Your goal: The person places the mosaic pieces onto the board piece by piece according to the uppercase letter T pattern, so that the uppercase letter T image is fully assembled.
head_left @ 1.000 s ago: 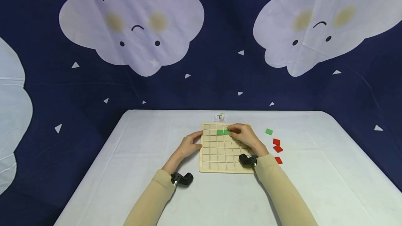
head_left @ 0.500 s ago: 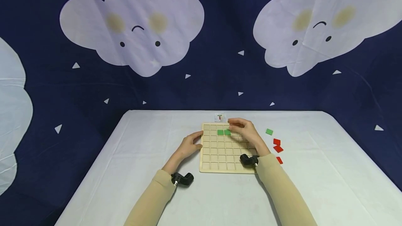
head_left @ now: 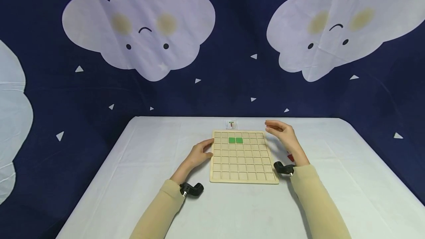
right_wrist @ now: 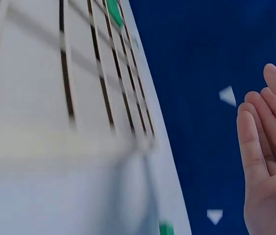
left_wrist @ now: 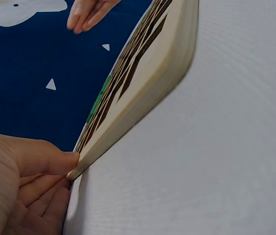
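A square wooden grid board lies flat on the table. Two green square tiles sit side by side in cells of its second row from the back. My left hand rests against the board's left edge; the left wrist view shows the thumb touching the wood. Raised to the right of the board's far corner is my right hand, empty, with its fingers extended. Beneath its wrist a bit of a red tile shows. One loose green tile appears at the right wrist view's bottom.
Behind the board lies a small card printed with a coloured pattern on a grid. The white-covered table ends at a dark blue cloth backdrop with clouds. A black camera is strapped to each wrist.
My right hand has lifted off the second green tile and moved right, away from the board. It now covers most of the loose tiles. My left hand has stayed at the board's edge.
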`<state>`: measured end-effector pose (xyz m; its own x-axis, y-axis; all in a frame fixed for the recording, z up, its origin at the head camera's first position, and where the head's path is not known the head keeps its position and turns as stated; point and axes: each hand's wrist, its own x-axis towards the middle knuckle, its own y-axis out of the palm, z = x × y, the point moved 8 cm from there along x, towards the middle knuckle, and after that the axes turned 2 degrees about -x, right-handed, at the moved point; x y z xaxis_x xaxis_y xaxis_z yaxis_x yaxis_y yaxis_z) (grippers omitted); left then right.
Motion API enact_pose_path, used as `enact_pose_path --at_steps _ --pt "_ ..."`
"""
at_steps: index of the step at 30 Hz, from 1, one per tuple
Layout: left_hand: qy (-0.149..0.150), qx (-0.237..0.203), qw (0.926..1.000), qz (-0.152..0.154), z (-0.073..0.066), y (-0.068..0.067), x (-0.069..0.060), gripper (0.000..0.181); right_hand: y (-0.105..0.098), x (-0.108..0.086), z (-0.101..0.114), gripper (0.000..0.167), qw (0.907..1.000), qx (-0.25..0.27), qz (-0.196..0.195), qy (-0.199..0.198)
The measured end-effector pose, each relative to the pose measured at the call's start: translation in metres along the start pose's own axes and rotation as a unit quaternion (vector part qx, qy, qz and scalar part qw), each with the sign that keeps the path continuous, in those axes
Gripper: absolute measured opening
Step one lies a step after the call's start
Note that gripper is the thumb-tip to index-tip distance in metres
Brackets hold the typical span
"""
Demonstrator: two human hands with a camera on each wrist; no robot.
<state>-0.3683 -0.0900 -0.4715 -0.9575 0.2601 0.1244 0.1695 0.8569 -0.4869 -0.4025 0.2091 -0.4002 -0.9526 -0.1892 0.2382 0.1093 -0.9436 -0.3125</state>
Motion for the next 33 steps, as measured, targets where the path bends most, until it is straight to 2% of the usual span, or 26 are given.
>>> enact_pose_path --at_steps 6,11,14,19,24,29,33 --pt "-0.005 -0.002 1.0 -0.006 0.0 -0.003 -0.003 0.06 -0.035 -0.003 -0.042 0.046 0.9978 0.017 -0.063 0.013" --pt "-0.008 0.003 0.9999 -0.013 0.001 -0.006 -0.007 0.059 -0.042 -0.007 -0.07 0.048 0.9954 0.005 -0.09 0.032" --pt "-0.006 -0.003 0.9999 -0.012 0.002 -0.006 -0.007 0.059 -0.046 -0.011 -0.081 0.047 0.9933 -0.025 -0.104 0.043" --pt "-0.007 -0.007 0.9999 -0.009 0.002 -0.005 -0.008 0.059 -0.053 -0.016 -0.092 0.04 0.9851 -0.116 -0.116 0.052" --pt "0.005 -0.005 0.9999 -0.008 0.0 -0.002 -0.005 0.059 -0.055 -0.019 -0.094 0.038 0.9736 -0.196 -0.108 0.043" --pt "0.011 -0.001 0.9999 -0.003 -0.001 0.0 -0.002 0.058 -0.056 -0.021 -0.092 0.036 0.9659 -0.237 -0.099 0.033" --pt "0.008 0.001 1.0 -0.005 -0.003 0.0 -0.001 0.058 -0.055 -0.019 -0.09 0.034 0.9635 -0.249 -0.097 0.02"
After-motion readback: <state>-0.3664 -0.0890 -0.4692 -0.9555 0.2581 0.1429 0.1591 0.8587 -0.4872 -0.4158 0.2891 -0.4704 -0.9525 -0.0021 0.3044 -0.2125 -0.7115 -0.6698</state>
